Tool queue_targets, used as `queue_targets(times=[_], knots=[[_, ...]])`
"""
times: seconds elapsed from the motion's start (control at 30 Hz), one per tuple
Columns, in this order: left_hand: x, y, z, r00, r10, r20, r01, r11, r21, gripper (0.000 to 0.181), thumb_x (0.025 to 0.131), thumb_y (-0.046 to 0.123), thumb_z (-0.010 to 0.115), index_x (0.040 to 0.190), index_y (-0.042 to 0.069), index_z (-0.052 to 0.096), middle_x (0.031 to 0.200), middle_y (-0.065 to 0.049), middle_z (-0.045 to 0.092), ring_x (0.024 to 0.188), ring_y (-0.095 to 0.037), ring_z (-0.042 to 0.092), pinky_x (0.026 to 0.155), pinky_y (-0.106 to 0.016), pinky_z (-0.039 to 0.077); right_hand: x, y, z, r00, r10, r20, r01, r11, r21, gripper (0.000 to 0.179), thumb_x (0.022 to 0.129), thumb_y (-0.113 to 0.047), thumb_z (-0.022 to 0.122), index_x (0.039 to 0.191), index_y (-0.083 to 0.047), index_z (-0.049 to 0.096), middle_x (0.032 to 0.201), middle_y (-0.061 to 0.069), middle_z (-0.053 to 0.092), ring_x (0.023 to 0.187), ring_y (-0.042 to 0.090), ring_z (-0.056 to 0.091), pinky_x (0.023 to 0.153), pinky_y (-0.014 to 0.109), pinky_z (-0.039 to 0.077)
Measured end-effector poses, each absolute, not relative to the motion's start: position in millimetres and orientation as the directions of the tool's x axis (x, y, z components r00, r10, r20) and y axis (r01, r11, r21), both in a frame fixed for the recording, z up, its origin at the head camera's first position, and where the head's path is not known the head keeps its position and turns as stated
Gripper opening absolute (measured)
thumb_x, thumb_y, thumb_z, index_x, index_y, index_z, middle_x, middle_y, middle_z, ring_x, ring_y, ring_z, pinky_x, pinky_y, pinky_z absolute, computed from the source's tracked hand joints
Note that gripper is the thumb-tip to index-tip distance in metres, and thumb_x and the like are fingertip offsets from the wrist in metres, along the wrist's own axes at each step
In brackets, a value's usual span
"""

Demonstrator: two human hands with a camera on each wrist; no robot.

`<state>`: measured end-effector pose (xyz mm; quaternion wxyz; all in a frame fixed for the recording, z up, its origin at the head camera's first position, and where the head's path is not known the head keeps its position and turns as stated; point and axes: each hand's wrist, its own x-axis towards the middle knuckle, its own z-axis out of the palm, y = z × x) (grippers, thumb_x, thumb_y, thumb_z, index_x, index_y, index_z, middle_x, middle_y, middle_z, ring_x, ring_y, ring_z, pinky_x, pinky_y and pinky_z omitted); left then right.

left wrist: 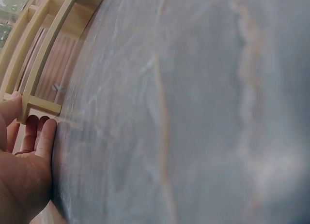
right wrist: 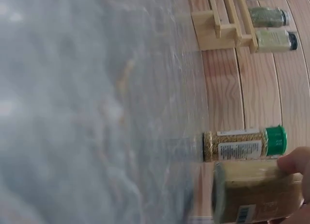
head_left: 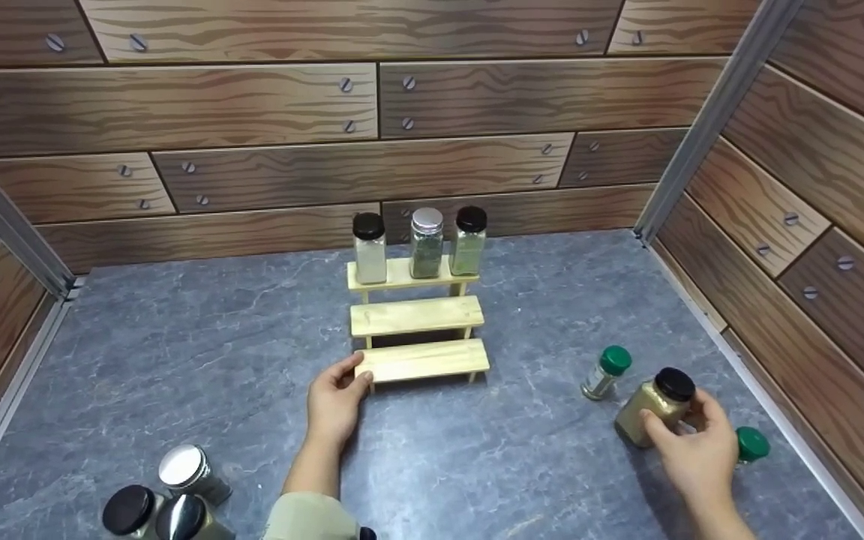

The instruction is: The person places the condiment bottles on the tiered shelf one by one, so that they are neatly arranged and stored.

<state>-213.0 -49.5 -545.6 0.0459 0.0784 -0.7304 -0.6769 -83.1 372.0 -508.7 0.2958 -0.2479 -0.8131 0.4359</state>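
Note:
At the left end of the lowest step of a small wooden three-step rack [head_left: 423, 361], my left hand [head_left: 336, 401] pinches the board, thumb on top and other fingers at its end. The left wrist view shows that same hand [left wrist: 26, 171] at the rack's corner [left wrist: 43, 104]. My right hand [head_left: 698, 450] grips a square spice jar [head_left: 649, 412] with a black lid and tan powder inside. In the right wrist view the jar [right wrist: 256, 190] looks tilted, its base seemingly just off the table. Next to it stands a green-capped spice bottle [head_left: 603, 375].
Three jars stand on the top step: black-lidded [head_left: 370, 255], silver-lidded [head_left: 427, 247] and black-lidded [head_left: 468, 247]. Another green cap [head_left: 752, 444] shows behind my right hand. Three more jars [head_left: 184, 487] cluster at the front left. Wood-patterned walls [head_left: 252, 105] enclose the grey tabletop [head_left: 237, 360].

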Motion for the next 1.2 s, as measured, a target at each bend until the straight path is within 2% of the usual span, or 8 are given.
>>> queue_targets(times=[0.2, 0.33, 0.43, 0.53, 0.63, 0.77, 0.97, 1.2], knots=[[-213.1, -50.2, -546.2, -0.985, -0.168, -0.04, -0.051, 0.058, 0.997, 0.038, 0.095, -0.004, 0.074, 0.132, -0.01, 0.067, 0.132, -0.027, 0.068, 0.105, -0.026, 0.065, 0.08, -0.018, 0.056, -87.7, 344.8, -476.5, -0.639, 0.631, 0.439, -0.102, 0.497, -0.862, 0.054, 0.075, 0.019, 0.083, 0.124, 0.012, 0.064, 0.106, -0.012, 0.065, 0.098, 0.005, 0.064, 0.089, 0.01, 0.052], [-212.8, -50.8, -545.5, -0.984, -0.171, -0.04, -0.051, 0.061, 0.997, 0.038, 0.095, -0.003, 0.075, 0.131, -0.01, 0.068, 0.134, -0.026, 0.067, 0.109, -0.027, 0.065, 0.082, -0.019, 0.057, -110.8, 325.2, -447.3, -0.634, 0.505, 0.585, -0.37, 0.466, -0.804, 0.059, 0.069, 0.028, 0.079, 0.125, 0.016, 0.063, 0.112, -0.006, 0.071, 0.103, 0.014, 0.069, 0.093, 0.019, 0.056], [-213.8, -51.3, -544.6, -0.985, -0.17, -0.037, -0.049, 0.066, 0.997, 0.038, 0.095, -0.004, 0.074, 0.132, -0.01, 0.067, 0.135, -0.026, 0.067, 0.11, -0.029, 0.065, 0.083, -0.02, 0.056, -139.2, 308.4, -433.4, -0.665, 0.323, 0.674, -0.562, 0.38, -0.735, 0.063, 0.067, 0.031, 0.076, 0.126, 0.019, 0.061, 0.116, 0.002, 0.074, 0.105, 0.017, 0.071, 0.095, 0.024, 0.058], [-214.8, -50.6, -542.8, -0.984, -0.169, -0.05, -0.063, 0.075, 0.995, 0.039, 0.096, -0.003, 0.073, 0.134, -0.009, 0.067, 0.136, -0.025, 0.067, 0.11, -0.028, 0.065, 0.084, -0.02, 0.056, -172.4, 286.5, -426.7, -0.706, 0.116, 0.699, -0.651, 0.282, -0.705, 0.062, 0.068, 0.028, 0.077, 0.127, 0.018, 0.061, 0.118, 0.011, 0.074, 0.105, 0.018, 0.072, 0.095, 0.029, 0.06], [-214.0, -49.7, -542.6, -0.984, -0.169, -0.055, -0.069, 0.079, 0.994, 0.039, 0.096, -0.003, 0.073, 0.133, -0.008, 0.067, 0.135, -0.025, 0.067, 0.111, -0.03, 0.066, 0.087, -0.025, 0.058, -202.5, 258.1, -426.5, -0.753, -0.024, 0.658, -0.646, 0.215, -0.732, 0.061, 0.071, 0.024, 0.079, 0.129, 0.015, 0.062, 0.119, 0.022, 0.073, 0.106, 0.019, 0.071, 0.097, 0.032, 0.06], [-210.4, -50.0, -544.3, -0.983, -0.173, -0.064, -0.081, 0.096, 0.992, 0.038, 0.096, -0.003, 0.073, 0.133, -0.007, 0.068, 0.136, -0.025, 0.067, 0.117, -0.032, 0.065, 0.093, -0.032, 0.058, -229.3, 216.8, -428.4, -0.828, -0.102, 0.551, -0.56, 0.173, -0.81, 0.061, 0.074, 0.018, 0.08, 0.132, 0.014, 0.061, 0.121, 0.026, 0.07, 0.11, 0.021, 0.068, 0.099, 0.037, 0.058], [-212.2, -49.3, -544.1, -0.987, -0.158, -0.04, -0.055, 0.096, 0.994, 0.038, 0.095, -0.002, 0.074, 0.132, -0.007, 0.068, 0.134, -0.024, 0.068, 0.109, -0.029, 0.066, 0.086, -0.026, 0.058, -258.4, 168.4, -422.3, -0.894, -0.144, 0.424, -0.44, 0.114, -0.891, 0.062, 0.076, 0.018, 0.074, 0.136, 0.013, 0.059, 0.125, 0.024, 0.07, 0.115, 0.029, 0.066, 0.105, 0.047, 0.055], [-212.8, -49.6, -542.7, -0.987, -0.16, -0.017, -0.031, 0.084, 0.996, 0.037, 0.094, -0.003, 0.075, 0.13, -0.009, 0.069, 0.133, -0.025, 0.068, 0.108, -0.028, 0.067, 0.084, -0.02, 0.055, -278.8, 133.6, -420.2, -0.918, -0.211, 0.335, -0.367, 0.133, -0.921, 0.061, 0.079, 0.02, 0.072, 0.138, 0.009, 0.06, 0.127, 0.022, 0.071, 0.117, 0.034, 0.066, 0.105, 0.047, 0.055]])
